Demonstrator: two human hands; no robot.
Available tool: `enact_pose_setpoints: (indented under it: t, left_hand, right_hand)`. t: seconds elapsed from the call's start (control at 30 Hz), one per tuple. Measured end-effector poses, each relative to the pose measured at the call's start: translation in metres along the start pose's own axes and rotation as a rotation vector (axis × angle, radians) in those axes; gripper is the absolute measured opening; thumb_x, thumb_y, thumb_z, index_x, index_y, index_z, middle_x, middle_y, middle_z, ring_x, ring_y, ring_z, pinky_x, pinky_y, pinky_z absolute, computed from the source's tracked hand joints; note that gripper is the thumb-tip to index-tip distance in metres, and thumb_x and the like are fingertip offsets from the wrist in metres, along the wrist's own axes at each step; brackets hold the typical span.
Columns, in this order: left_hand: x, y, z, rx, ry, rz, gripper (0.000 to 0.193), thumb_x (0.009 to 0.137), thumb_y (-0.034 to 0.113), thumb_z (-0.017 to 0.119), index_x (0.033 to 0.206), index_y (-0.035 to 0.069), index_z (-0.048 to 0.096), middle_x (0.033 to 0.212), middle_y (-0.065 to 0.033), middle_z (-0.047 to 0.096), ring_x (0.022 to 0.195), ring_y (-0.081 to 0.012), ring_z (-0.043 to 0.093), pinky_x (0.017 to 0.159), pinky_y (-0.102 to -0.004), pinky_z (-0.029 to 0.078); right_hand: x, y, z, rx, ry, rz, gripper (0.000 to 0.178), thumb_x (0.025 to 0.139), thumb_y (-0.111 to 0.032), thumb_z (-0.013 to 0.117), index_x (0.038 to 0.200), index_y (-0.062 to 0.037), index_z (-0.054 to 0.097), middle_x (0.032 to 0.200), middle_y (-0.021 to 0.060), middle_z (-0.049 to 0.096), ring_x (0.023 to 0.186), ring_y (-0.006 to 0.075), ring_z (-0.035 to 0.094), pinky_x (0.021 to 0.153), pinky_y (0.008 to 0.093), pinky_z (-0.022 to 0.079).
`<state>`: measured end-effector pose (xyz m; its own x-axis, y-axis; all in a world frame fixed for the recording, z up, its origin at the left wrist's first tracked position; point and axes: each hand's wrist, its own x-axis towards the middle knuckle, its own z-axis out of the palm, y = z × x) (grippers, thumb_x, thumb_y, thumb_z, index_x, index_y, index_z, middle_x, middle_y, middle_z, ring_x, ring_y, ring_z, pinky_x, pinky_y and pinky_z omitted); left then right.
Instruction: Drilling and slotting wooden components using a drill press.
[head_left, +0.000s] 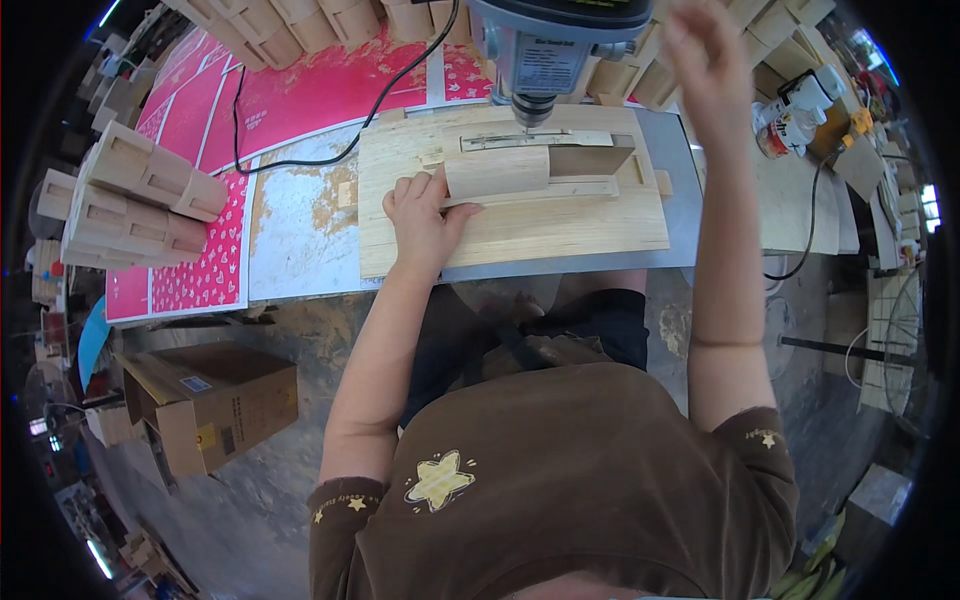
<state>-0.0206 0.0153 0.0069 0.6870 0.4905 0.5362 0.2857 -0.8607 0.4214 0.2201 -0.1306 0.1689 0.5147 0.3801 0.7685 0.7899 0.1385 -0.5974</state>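
The left hand (425, 215) lies flat on a pale wooden board (510, 220) on the bench (300, 230), fingers spread and pressed against the near edge of a small wooden block (497, 170), holding it rather than pinching it. The block sits in a wooden guide frame (575, 160) directly under the drill press (545, 55), whose bit (528, 122) hangs just above or at the wood (I cannot tell whether it touches). The right hand (705, 50) is raised beside the machine's head, blurred, so whether its grip is closed on a lever or loose cannot be told.

As for progress, the block is seated and steadied, so the setting-up looks done; no hole shows in its visible face, so the drilling itself appears to remain. Stacks of similar wooden pieces (135, 195) stand on the left of the bench, and more line the far edge.

The board and block are light, raw wood with a fine straight grain, matte and square-cut. The stacked pieces are boxy with recessed panels. Under them lies a pink sheet (205, 275) printed with small white hearts, smooth and glossy beside a scuffed grey metal plate. A black cord (300, 160) curls across the bench, and a cardboard box (215, 400) stands on the dusty floor.
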Motion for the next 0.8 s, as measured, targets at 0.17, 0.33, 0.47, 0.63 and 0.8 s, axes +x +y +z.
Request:
enact_pose_setpoints:
  t: [0.17, 0.33, 0.47, 0.63, 0.8]
  left_hand:
    - [0.005, 0.003, 0.004, 0.004, -0.008, -0.007, 0.06, 0.061, 0.032, 0.077, 0.113, 0.01, 0.058, 0.077, -0.0006, 0.05, 0.081, -0.0216, 0.046, 0.077, -0.0364, 0.028]
    - [0.005, 0.001, 0.005, 0.032, -0.024, -0.02, 0.061, 0.059, 0.034, 0.076, 0.112, 0.01, 0.059, 0.079, -0.0017, 0.051, 0.083, -0.0227, 0.047, 0.076, -0.0388, 0.03]
    - [-0.005, -0.005, -0.003, 0.062, 0.047, -0.05, 0.042, 0.056, 0.032, 0.077, 0.087, 0.009, 0.06, 0.078, -0.0058, 0.051, 0.081, -0.0264, 0.048, 0.071, -0.0414, 0.031]
    - [-0.005, 0.007, -0.003, -0.007, 0.074, -0.051, 0.062, 0.057, 0.032, 0.076, 0.111, 0.008, 0.057, 0.081, -0.003, 0.051, 0.084, -0.0237, 0.047, 0.076, -0.0396, 0.03]
    - [-0.007, 0.011, -0.008, -0.033, 0.05, -0.072, 0.064, 0.058, 0.03, 0.076, 0.115, 0.008, 0.056, 0.082, -0.0016, 0.051, 0.086, -0.0216, 0.047, 0.078, -0.0386, 0.029]
  right_hand:
    - [0.079, -0.058, 0.03, -0.17, 0.156, 0.154, 0.031, 0.093, -0.03, 0.049, 0.086, -0.0012, 0.06, 0.067, 0.0031, 0.057, 0.059, 0.0122, 0.053, 0.053, 0.0275, 0.043]
    - [0.064, -0.049, -0.014, -0.63, -0.146, 0.108, 0.021, 0.09, -0.018, 0.054, 0.091, 0.0017, 0.06, 0.078, 0.0086, 0.06, 0.072, 0.0134, 0.055, 0.064, 0.0265, 0.043]
    - [-0.005, -0.082, -0.005, -0.328, -0.159, -0.069, 0.018, 0.089, -0.011, 0.052, 0.078, 0.0029, 0.055, 0.06, 0.0115, 0.046, 0.054, 0.0167, 0.044, 0.054, 0.0277, 0.038]
    - [-0.07, -0.065, -0.01, -0.218, -0.161, -0.059, 0.017, 0.09, -0.004, 0.047, 0.09, 0.0051, 0.061, 0.07, 0.0106, 0.054, 0.059, 0.0134, 0.049, 0.055, 0.0248, 0.038]
    - [-0.105, -0.014, 0.011, -0.169, -0.133, -0.121, 0.016, 0.089, -0.002, 0.047, 0.091, 0.0056, 0.06, 0.075, 0.0125, 0.057, 0.064, 0.0195, 0.051, 0.059, 0.0294, 0.04]
